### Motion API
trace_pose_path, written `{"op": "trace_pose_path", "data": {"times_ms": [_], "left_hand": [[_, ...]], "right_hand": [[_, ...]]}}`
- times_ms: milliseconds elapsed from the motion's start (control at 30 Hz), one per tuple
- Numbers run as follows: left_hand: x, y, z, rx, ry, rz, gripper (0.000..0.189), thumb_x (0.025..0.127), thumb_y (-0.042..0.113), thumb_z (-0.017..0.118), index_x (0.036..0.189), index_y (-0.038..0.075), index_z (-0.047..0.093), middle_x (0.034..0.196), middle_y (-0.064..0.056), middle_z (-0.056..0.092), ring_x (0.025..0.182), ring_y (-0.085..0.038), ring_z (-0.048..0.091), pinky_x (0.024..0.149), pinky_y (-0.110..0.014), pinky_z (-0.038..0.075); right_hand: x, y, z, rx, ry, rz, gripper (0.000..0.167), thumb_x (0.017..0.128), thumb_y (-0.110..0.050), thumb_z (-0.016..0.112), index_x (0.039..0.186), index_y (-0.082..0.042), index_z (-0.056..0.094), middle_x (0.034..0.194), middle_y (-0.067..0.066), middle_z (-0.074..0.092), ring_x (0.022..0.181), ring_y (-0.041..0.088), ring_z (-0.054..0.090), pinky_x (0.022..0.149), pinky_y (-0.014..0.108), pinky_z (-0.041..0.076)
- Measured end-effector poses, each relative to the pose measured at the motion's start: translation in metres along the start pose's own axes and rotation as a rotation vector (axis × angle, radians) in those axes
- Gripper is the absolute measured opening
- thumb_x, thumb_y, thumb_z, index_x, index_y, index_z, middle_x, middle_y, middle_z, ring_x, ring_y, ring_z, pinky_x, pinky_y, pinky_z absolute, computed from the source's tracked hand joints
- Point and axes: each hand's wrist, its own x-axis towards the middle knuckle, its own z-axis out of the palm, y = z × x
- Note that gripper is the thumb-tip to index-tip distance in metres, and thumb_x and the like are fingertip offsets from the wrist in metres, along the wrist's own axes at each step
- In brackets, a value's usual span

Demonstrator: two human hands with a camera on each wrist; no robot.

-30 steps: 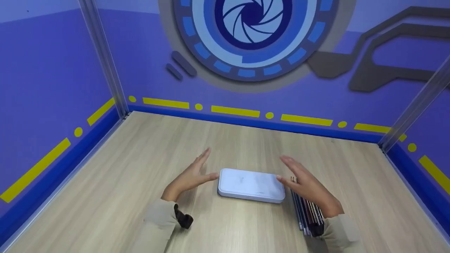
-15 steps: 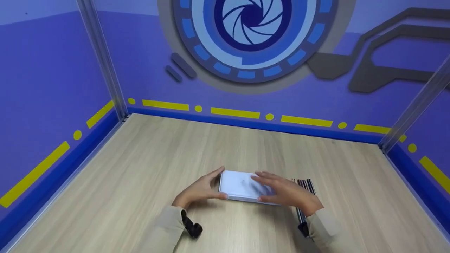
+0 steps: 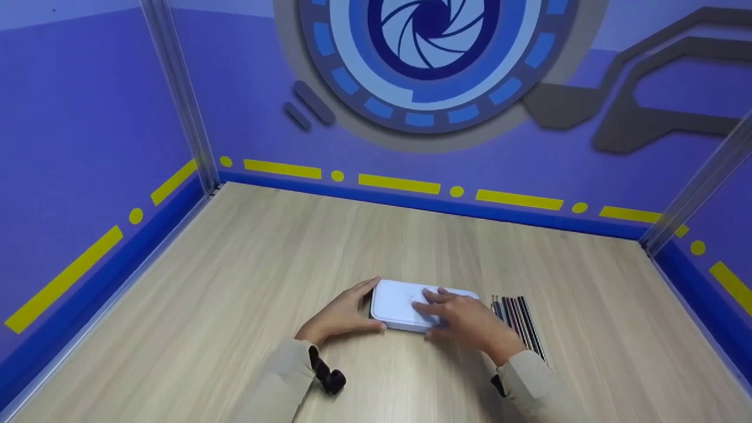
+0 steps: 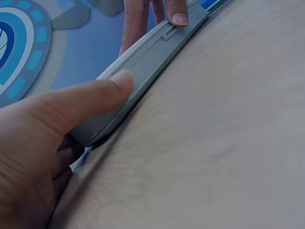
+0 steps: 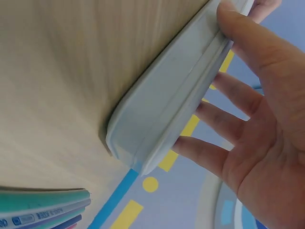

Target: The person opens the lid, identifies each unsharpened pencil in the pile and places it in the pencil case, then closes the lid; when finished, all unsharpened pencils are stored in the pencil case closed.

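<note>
A white, flat case with rounded corners, like a pencil case (image 3: 396,299), lies closed on the wooden table. My left hand (image 3: 341,314) holds its left end, thumb against the front side and fingers round the far edge. In the left wrist view a small catch shows on the case's grey front side (image 4: 147,62). My right hand (image 3: 464,320) lies over the right part, its thumb at the front side and its spread fingertips on the lid. The right wrist view shows that thumb (image 5: 252,38) on the side wall, opposite the fingers.
A row of dark pencils or pens (image 3: 523,326) lies right of the case, partly hidden by my right forearm. Their ends, some green (image 5: 43,200), show in the right wrist view. Blue-purple printed walls (image 3: 247,106) enclose the table at the back and sides.
Both hands were apart on either side of the case; they came in and took hold of it. The right hand now reaches across the lid, uncovering more of the pencils.
</note>
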Motion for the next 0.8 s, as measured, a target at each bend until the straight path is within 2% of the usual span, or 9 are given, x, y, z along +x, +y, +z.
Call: {"op": "trace_pose_path", "data": {"times_ms": [433,633,800], "left_hand": [[-0.002,-0.004,0.011,0.008,0.035,0.026,0.1,0.071,0.036,0.084,0.15,0.005,0.031,0.153,-0.014,0.036,0.142,-0.029,0.033,0.117,-0.044,0.029],[0.0,-0.002,0.009,-0.004,0.039,0.008,0.1,0.072,0.035,0.084,0.15,0.004,0.03,0.153,-0.016,0.035,0.142,-0.03,0.032,0.117,-0.045,0.028],[0.002,0.0,0.005,-0.007,0.035,-0.003,0.1,0.072,0.034,0.084,0.151,0.005,0.029,0.153,-0.016,0.034,0.143,-0.031,0.031,0.117,-0.045,0.028]], "right_hand": [[0.003,0.002,0.01,-0.18,0.068,-0.146,0.054,0.081,-0.035,0.075,0.132,-0.025,0.061,0.131,0.011,0.061,0.11,0.035,0.065,0.087,0.044,0.056],[0.005,0.004,0.011,-0.18,0.096,-0.202,0.057,0.08,-0.029,0.077,0.134,-0.024,0.058,0.129,0.014,0.061,0.103,0.04,0.066,0.079,0.04,0.059],[0.008,0.007,0.008,-0.169,0.102,-0.223,0.058,0.08,-0.029,0.076,0.135,-0.024,0.058,0.129,0.015,0.06,0.102,0.04,0.066,0.081,0.04,0.058]]}}
